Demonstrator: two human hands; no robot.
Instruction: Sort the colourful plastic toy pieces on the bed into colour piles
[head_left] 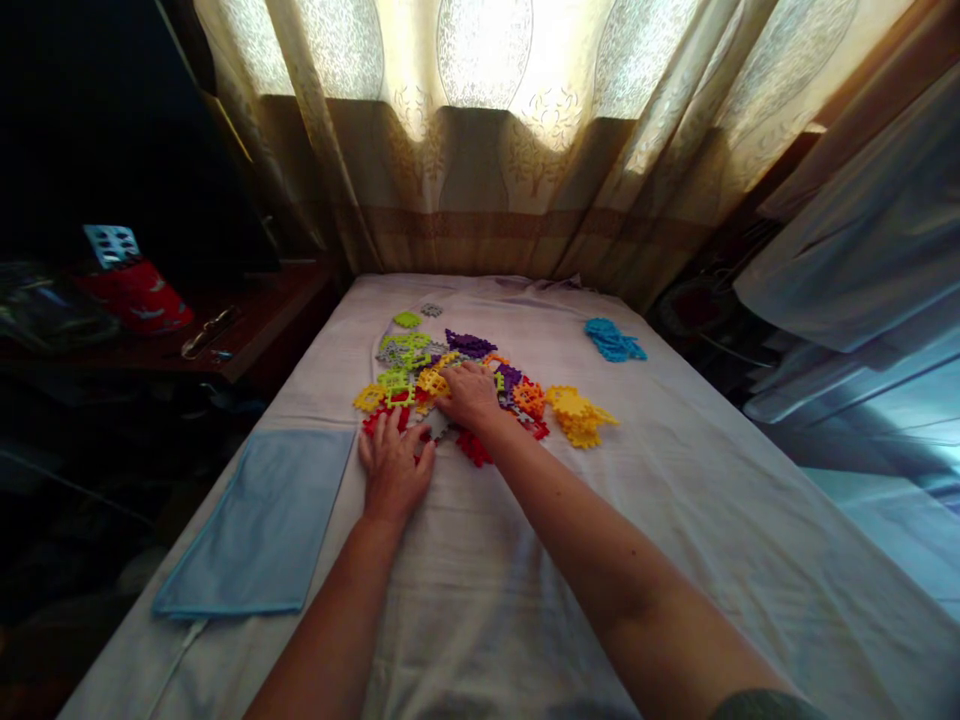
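Note:
A mixed heap of flat plastic interlocking pieces with notched edges (397, 383) lies on the bed sheet, in green, purple, red, orange, grey and yellow. My left hand (394, 468) rests at the heap's near left edge, fingers spread, the tips on red pieces (373, 421). Reaching into the middle, my right hand (472, 395) has its fingers bent together at a yellow interlocking piece (432, 381); its fingertips are partly hidden. Right of the heap sits a pile of yellow pieces (577, 414). Farther back at the right is a separate blue pile (613, 340).
A light blue cloth pad (262, 520) with a white cord lies at left on the white sheet (675, 520). One green piece (407, 320) and one grey piece (431, 310) lie beyond the heap. Curtains (480, 190) hang behind; a dark desk with a red container (139, 297) stands left.

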